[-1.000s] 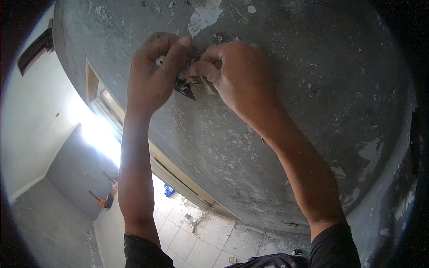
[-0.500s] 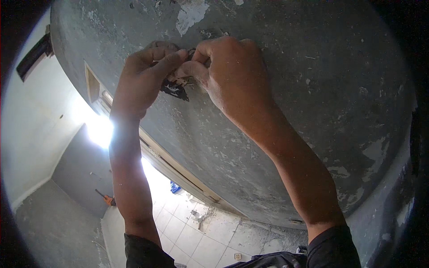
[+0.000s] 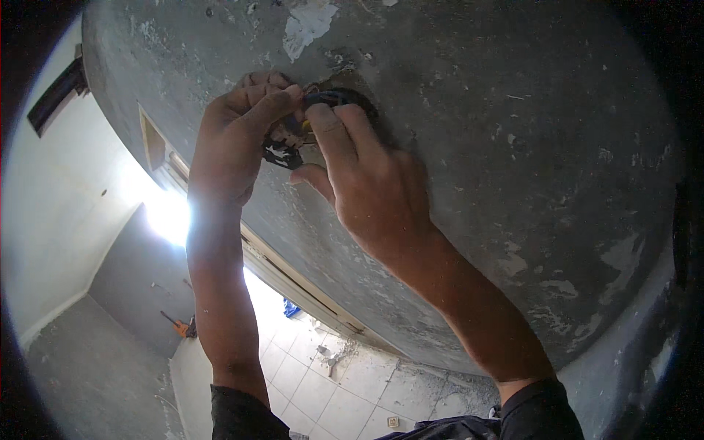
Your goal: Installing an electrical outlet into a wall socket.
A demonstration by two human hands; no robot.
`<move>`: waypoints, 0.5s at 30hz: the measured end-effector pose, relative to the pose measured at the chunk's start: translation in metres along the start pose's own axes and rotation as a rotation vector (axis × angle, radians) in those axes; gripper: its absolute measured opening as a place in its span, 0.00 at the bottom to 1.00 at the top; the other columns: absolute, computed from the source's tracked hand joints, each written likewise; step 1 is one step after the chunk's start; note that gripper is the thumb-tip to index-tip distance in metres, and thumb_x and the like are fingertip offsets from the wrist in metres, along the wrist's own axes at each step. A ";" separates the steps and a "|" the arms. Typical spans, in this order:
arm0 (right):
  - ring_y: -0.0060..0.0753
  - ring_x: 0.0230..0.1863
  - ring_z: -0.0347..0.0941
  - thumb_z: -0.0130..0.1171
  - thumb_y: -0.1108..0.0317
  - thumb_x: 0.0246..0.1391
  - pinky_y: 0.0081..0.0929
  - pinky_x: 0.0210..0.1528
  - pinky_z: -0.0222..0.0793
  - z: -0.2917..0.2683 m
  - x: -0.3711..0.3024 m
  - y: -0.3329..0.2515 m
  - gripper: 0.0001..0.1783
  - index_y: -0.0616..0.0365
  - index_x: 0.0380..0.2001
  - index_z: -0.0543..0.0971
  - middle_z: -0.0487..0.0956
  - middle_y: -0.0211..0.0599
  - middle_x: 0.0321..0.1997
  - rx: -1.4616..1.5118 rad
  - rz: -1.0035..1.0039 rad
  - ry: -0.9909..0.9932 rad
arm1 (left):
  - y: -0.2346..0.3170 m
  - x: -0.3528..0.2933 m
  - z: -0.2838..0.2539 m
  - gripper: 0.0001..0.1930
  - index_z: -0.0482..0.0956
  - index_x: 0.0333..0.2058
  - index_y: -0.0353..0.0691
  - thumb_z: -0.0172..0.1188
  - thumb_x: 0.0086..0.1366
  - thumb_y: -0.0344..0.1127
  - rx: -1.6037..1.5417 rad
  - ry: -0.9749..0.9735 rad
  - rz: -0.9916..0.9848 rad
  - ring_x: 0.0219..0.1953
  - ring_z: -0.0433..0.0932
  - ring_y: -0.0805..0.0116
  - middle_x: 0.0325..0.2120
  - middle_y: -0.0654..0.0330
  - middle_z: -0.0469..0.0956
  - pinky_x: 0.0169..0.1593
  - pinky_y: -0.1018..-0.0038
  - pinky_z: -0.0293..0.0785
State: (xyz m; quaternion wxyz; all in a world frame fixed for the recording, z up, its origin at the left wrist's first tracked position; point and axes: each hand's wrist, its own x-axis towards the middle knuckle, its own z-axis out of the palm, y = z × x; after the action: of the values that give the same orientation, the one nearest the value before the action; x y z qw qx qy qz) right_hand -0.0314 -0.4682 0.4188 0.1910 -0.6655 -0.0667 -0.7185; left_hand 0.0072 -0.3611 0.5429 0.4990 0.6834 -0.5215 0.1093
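High on a grey plastered wall (image 3: 469, 220), a dark wall box (image 3: 364, 103) opens around several thin electrical wires (image 3: 326, 97), mostly dark blue and black. My left hand (image 3: 238, 139) is closed at the left rim of this opening, thumb and forefinger pinching the wires. From the right, my right hand (image 3: 381, 183) reaches in, index and middle fingertips at the wires, thumb held apart below. Between the hands sits a black, paint-flecked fitting (image 3: 282, 152), its upper part hidden by fingers. A bit of yellow shows behind the right fingertips.
A pale door frame (image 3: 308, 301) runs down beside my left arm, with bright light behind. Debris lies on the white floor tiles (image 3: 308, 392). An orange-handled tool (image 3: 180, 326) lies at the lower left, and a small square piece (image 3: 393, 422) is on the floor.
My right hand has shifted down and its thumb has come away from the fingers, uncovering the box opening and the wires. My left hand keeps its pinch nearly in place.
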 end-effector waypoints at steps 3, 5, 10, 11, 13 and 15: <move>0.33 0.31 0.80 0.70 0.53 0.44 0.21 0.23 0.78 0.003 -0.005 0.001 0.37 0.64 0.53 0.70 0.75 0.43 0.43 0.000 -0.030 0.051 | 0.001 0.003 -0.002 0.09 0.82 0.25 0.35 0.63 0.61 0.34 0.054 -0.022 -0.031 0.32 0.73 0.77 0.29 0.63 0.76 0.40 0.81 0.66; 0.33 0.32 0.80 0.71 0.52 0.44 0.21 0.24 0.79 0.006 -0.007 0.003 0.39 0.65 0.53 0.69 0.75 0.44 0.43 -0.023 -0.045 0.051 | -0.003 0.003 -0.004 0.09 0.82 0.25 0.35 0.63 0.61 0.34 0.015 -0.030 -0.024 0.33 0.73 0.76 0.30 0.63 0.76 0.41 0.80 0.66; 0.35 0.34 0.81 0.70 0.51 0.46 0.21 0.25 0.80 0.010 -0.008 0.004 0.39 0.65 0.54 0.69 0.75 0.46 0.44 -0.125 -0.087 0.101 | -0.002 0.001 -0.004 0.09 0.81 0.24 0.34 0.64 0.61 0.33 0.019 -0.023 -0.014 0.35 0.74 0.76 0.31 0.64 0.75 0.42 0.80 0.66; 0.35 0.34 0.81 0.70 0.51 0.46 0.21 0.25 0.80 0.011 -0.008 0.004 0.39 0.65 0.54 0.69 0.75 0.46 0.44 -0.124 -0.089 0.101 | -0.002 0.001 -0.005 0.09 0.81 0.24 0.34 0.64 0.60 0.33 -0.029 -0.031 -0.021 0.35 0.74 0.75 0.31 0.64 0.75 0.42 0.80 0.67; 0.35 0.34 0.80 0.70 0.52 0.46 0.22 0.25 0.81 0.017 -0.009 0.006 0.37 0.65 0.53 0.70 0.74 0.47 0.45 -0.090 -0.103 0.156 | -0.005 0.002 -0.004 0.09 0.81 0.24 0.34 0.64 0.60 0.33 -0.081 -0.041 -0.029 0.35 0.74 0.75 0.31 0.63 0.75 0.43 0.79 0.67; 0.35 0.35 0.80 0.71 0.52 0.46 0.22 0.24 0.81 0.013 -0.009 0.007 0.37 0.65 0.53 0.70 0.73 0.46 0.45 -0.121 -0.097 0.150 | -0.004 0.000 -0.001 0.08 0.81 0.25 0.35 0.64 0.60 0.32 -0.072 -0.006 -0.010 0.35 0.74 0.76 0.29 0.64 0.75 0.43 0.79 0.68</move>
State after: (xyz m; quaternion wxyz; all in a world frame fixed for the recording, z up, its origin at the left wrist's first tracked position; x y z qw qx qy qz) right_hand -0.0168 -0.4688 0.4104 0.1199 -0.6162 -0.0410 -0.7773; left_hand 0.0109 -0.3604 0.5406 0.5221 0.6681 -0.5231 0.0860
